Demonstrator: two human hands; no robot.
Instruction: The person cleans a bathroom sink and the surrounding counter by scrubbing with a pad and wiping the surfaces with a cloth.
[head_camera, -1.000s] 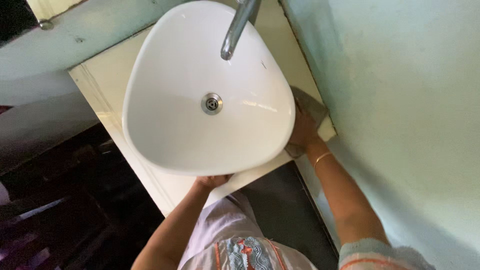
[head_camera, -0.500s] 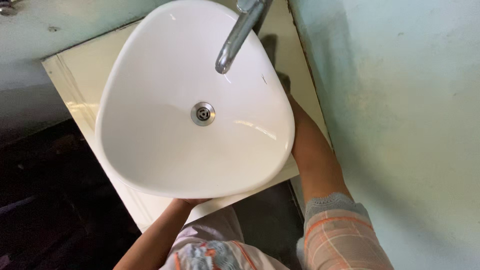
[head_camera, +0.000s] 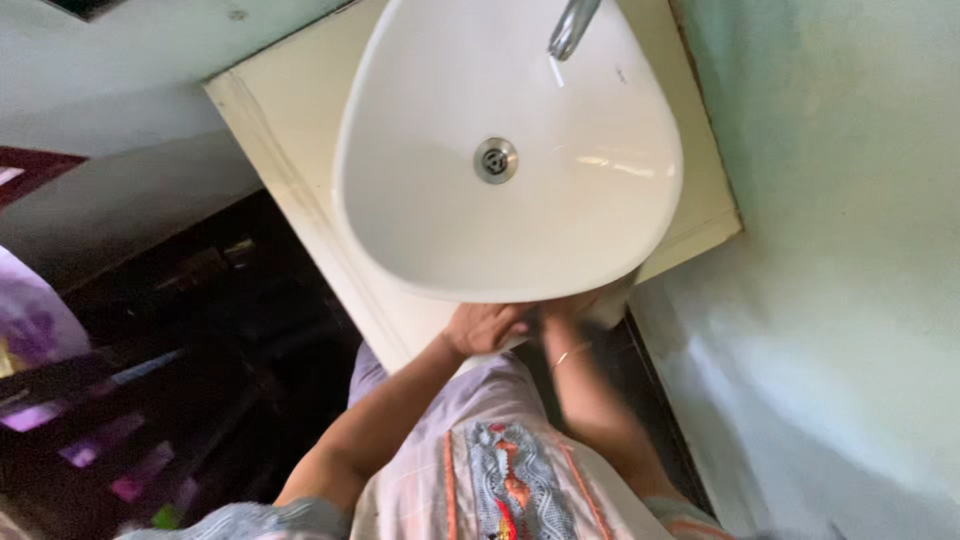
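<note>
Countertop (head_camera: 300, 130) first, since it carries everything: a cream slab set into the corner between a pale upper wall and the green-tinted wall (head_camera: 850, 250) along its right edge. Nearly all of it is taken up by the white basin (head_camera: 450, 230), a rounded, egg-shaped bowl whose near rim overhangs the counter's front edge. The bowl's inside looks clean and dry, glossy, with no suds or streaks that I can see. The bare strips of counter to the left of the bowl and at the right front corner also look free of marks, though the picture is soft with motion.

Below the front edge, both arms reach up from a pale patterned garment. The left hand (head_camera: 482, 328) sits at the front edge of the counter, just under the basin's near rim, touching or almost touching it; its fingers look curled and close together, and I see nothing held in them. The right hand (head_camera: 578, 306) lies right beside it, mostly tucked beneath the overhang and blurred, so I cannot tell how its fingers stand or whether they hold anything. A thin bangle (head_camera: 572, 354) rings that wrist.

Smaller things: the curved metal tap (head_camera: 572, 28) leans over the bowl's far side with no water running, and the steel drain (head_camera: 495, 160) sits open in the middle.

Judging by this, the wiping round the basin is well along, with the front strip under the rim the part in hand.
</note>
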